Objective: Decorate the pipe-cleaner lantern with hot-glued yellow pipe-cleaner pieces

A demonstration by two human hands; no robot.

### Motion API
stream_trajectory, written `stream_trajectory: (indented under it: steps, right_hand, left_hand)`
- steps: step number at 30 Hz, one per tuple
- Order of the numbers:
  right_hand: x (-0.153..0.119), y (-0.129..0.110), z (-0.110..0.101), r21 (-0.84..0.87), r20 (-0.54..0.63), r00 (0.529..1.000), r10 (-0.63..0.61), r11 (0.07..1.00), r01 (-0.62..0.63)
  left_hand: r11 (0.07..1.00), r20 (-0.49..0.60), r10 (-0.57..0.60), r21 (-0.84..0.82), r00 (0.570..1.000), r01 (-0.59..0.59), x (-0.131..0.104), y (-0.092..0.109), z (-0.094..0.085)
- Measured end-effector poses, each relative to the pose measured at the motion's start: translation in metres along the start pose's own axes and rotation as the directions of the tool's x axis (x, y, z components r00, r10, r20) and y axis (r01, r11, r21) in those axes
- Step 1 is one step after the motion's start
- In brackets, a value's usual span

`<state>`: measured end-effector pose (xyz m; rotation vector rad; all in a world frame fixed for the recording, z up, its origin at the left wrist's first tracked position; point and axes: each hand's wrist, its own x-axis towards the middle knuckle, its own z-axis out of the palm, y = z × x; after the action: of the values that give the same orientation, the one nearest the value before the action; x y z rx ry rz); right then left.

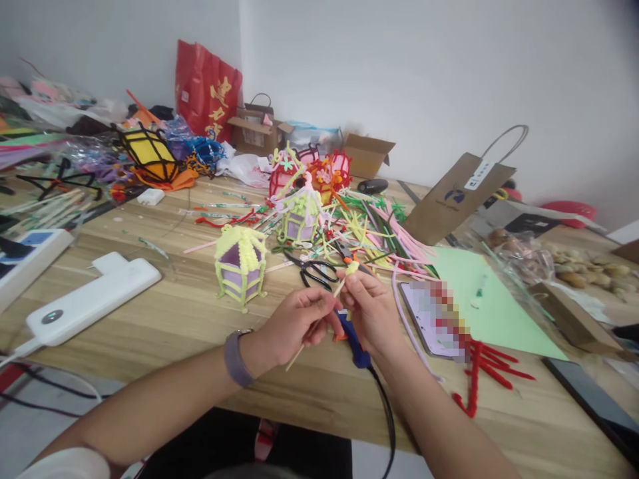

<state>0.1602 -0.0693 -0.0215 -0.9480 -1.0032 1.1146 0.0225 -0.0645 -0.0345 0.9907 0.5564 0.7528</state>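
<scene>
My left hand (304, 314), with a grey band at the wrist, pinches a thin wooden stick (294, 359) that slants up to the right. At its upper end, the fingers of my right hand (372, 307) are closed on a small pale-yellow fuzzy piece (352, 267), which looks like pipe cleaner. Partly hidden under my right hand lies a blue glue gun (357, 342) with a black cord. Black-handled scissors (317, 271) rest just beyond my hands. A yellow-green pipe-cleaner lantern (242, 269) with purple panels stands to the left; a similar lantern (298, 223) with a pink top sits behind.
Loose pipe cleaners (384, 229) spread behind my hands. To the right are a phone (424, 319), a green sheet (499, 293), red pipe cleaners (474, 386) and a dark phone (594, 399). A white power strip (94, 299) lies left. A brown paper bag (456, 193) leans behind.
</scene>
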Motion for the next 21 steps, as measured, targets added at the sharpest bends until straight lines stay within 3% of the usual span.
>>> stream_trajectory:
  steps: [9, 17, 21]
  right_hand:
    - [-0.002, -0.004, -0.003, 0.142, 0.096, 0.992, 0.081, 0.985, -0.094]
    - [0.003, 0.003, -0.002, 0.103, -0.015, 0.999, 0.044, 0.994, -0.042]
    - [0.004, 0.003, -0.002, 0.082, 0.012, 0.999, 0.037, 0.996, -0.037]
  left_hand:
    - [0.980, 0.229, -0.139, -0.110, 0.963, 0.168, -0.005, 0.007, 0.001]
    - [0.998, -0.041, 0.055, 0.017, 0.998, -0.055, -0.001, -0.002, 0.003]
    - [0.996, -0.075, 0.083, 0.020, 0.994, -0.082, 0.000, -0.003, 0.000]
